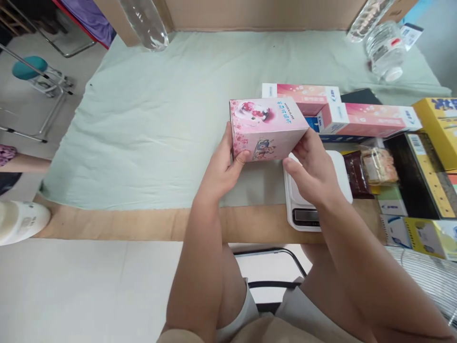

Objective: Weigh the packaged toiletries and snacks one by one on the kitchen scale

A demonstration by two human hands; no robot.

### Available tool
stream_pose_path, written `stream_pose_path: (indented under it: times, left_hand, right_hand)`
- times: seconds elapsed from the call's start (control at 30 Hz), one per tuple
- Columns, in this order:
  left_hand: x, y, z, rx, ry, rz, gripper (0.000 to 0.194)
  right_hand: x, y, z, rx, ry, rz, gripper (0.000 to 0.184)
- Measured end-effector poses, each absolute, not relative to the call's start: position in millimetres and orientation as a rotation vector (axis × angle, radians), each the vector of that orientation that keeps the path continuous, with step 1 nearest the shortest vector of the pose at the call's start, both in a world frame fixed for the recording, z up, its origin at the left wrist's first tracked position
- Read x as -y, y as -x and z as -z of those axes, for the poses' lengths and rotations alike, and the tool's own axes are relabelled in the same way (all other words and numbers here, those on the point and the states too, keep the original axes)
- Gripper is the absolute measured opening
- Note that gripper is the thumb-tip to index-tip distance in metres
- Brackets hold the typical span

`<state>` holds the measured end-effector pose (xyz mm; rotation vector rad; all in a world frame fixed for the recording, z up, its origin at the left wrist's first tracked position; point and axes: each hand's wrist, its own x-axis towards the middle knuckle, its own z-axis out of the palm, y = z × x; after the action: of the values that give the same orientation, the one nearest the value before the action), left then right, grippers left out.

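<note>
A pink printed carton [266, 127] is held between both hands just above the pale green cloth [153, 124]. My left hand [223, 164] grips its left end, thumb on the front face. My right hand [312, 169] holds its right end with curled fingers. Under my right hand lies a white kitchen scale [303, 214], its display facing me at the table's front edge.
Two long pink-and-white boxes [367, 119] lie behind the carton. Yellow boxes [437, 124], snack packets [378, 166] and small cartons crowd the right side. Clear water bottles [385, 50] stand at the back right, another bottle [144, 24] at the back left. A stool [32, 71] stands on the floor at the left.
</note>
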<state>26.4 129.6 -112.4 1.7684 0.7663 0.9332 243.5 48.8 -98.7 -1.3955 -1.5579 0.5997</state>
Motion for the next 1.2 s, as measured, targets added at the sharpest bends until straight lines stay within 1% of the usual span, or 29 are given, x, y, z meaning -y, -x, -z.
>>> stream_pose_path:
  times: [0.1,0.13,0.23,0.3,0.37,0.47,0.57,0.67,0.73,0.87,1.0,1.1,1.2]
  left_hand:
    - [-138,-40,120,-0.782,-1.774,-0.971,0.086]
    - [-140,-45,122,-0.804,-1.760,-0.985,0.083]
    - [-142,-55,126,-0.959,-1.731,-1.024,0.063]
    - [-141,-56,127,-1.100,-1.739,-1.020,0.054]
    - [-139,-55,127,-1.229,-1.748,-1.009,0.053]
    - [-136,-54,125,-1.347,-1.728,-1.004,0.054]
    - [-133,-56,121,-1.340,-1.662,-0.990,0.051]
    - [-130,-57,117,-1.259,-1.589,-0.992,0.045]
    - [-127,-57,116,-1.217,-1.576,-0.970,0.048]
    - [-121,-56,116,-1.097,-1.610,-0.853,0.065]
    - [-116,-54,116,-1.025,-1.673,-0.750,0.071]
    - [-115,-50,116,-1.015,-1.714,-0.647,0.080]
    - [-115,-48,117,-1.003,-1.753,-0.577,0.086]
  right_hand:
    - [-55,-248,98,1.546,1.450,-0.614,0.075]
    - [-56,-248,94,1.543,1.490,-0.613,0.074]
    - [-57,-246,82,1.539,1.690,-0.612,0.068]
    - [-57,-243,76,1.541,1.808,-0.605,0.064]
    - [-57,-242,74,1.562,1.859,-0.582,0.064]
    - [-57,-245,73,1.587,1.910,-0.514,0.068]
    - [-55,-247,72,1.564,1.954,-0.474,0.067]
    - [-51,-248,69,1.546,1.990,-0.520,0.063]
    - [-49,-249,67,1.547,2.022,-0.557,0.063]
    - [-43,-258,68,1.559,2.089,-0.485,0.063]
    - [-35,-273,69,1.543,2.184,-0.339,0.063]
    - [-30,-281,72,1.518,2.284,-0.347,0.064]
    - [-27,-285,80,1.539,2.267,-0.335,0.062]
